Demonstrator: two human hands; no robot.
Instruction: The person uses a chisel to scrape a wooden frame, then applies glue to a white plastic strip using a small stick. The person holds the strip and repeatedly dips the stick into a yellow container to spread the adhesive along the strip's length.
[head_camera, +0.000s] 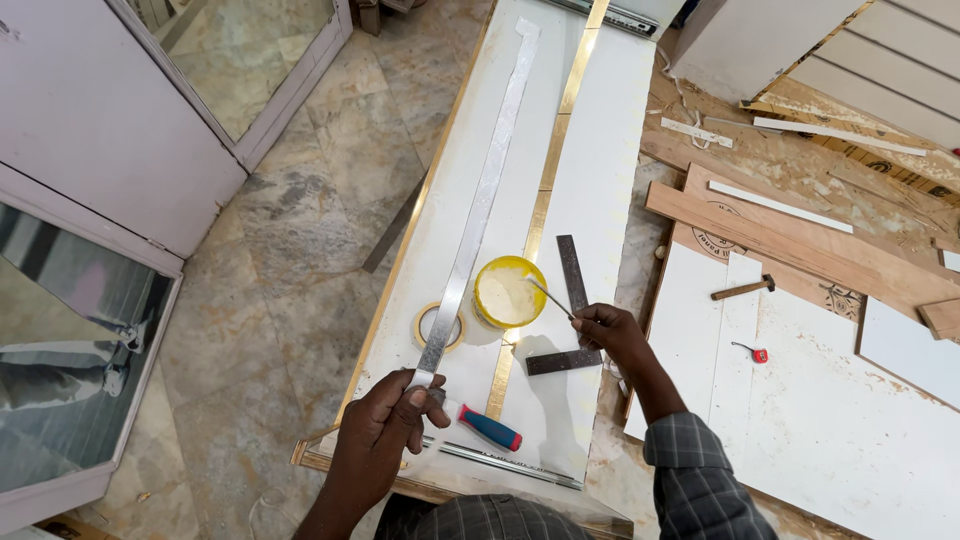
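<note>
My left hand (385, 435) grips the near end of a long thin silver metal strip (480, 200) that lies lengthwise along a white panel (600, 180) with gold trim lines. My right hand (610, 330) holds a thin stick or small brush (550, 297) whose tip reaches into a yellow tub of pale glue (509, 292). The tub stands on the panel just right of the strip. A roll of masking tape (440, 325) lies under the strip beside the tub.
A dark steel try square (572, 310) lies by my right hand. A red-and-blue handled tool (488, 427) rests near my left hand. To the right, on white boards and wood planks (790, 240), lie a hammer (742, 289) and a small red tape measure (757, 353). Mirror-fronted cabinet doors (90, 170) stand left.
</note>
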